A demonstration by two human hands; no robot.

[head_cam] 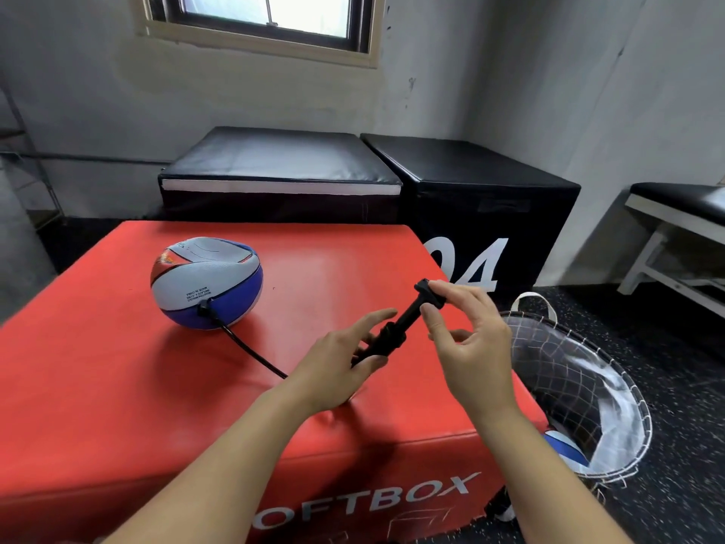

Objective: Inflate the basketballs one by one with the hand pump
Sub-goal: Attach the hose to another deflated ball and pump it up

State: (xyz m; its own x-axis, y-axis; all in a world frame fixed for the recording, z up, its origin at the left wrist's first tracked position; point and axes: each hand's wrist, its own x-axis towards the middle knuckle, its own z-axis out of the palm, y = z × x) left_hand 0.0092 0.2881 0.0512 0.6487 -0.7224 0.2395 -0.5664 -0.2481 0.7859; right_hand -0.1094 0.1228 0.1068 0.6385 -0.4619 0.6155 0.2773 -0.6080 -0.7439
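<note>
From the head camera, the black hand pump (396, 331) is held slantwise over the red soft box (314, 268), its long axis running from low near the left hand (345, 363) up and away to the T-handle (429, 294) at the right. The left grip is closed round the lower barrel, forefinger laid straight along it; the right hand (467, 339) pinches the handle between thumb and fingertips, so the coming stroke looks set to run along that slant, with the right hand nearer the moving end. A black hose (251, 353) trails left from the pump across the box to the valve of the basketball (206, 282), which sits sagging and underfilled, well apart from both hands. Right of the box a net basket (612, 378) holds another ball (565, 449). Nothing blocks the stroke.
</note>
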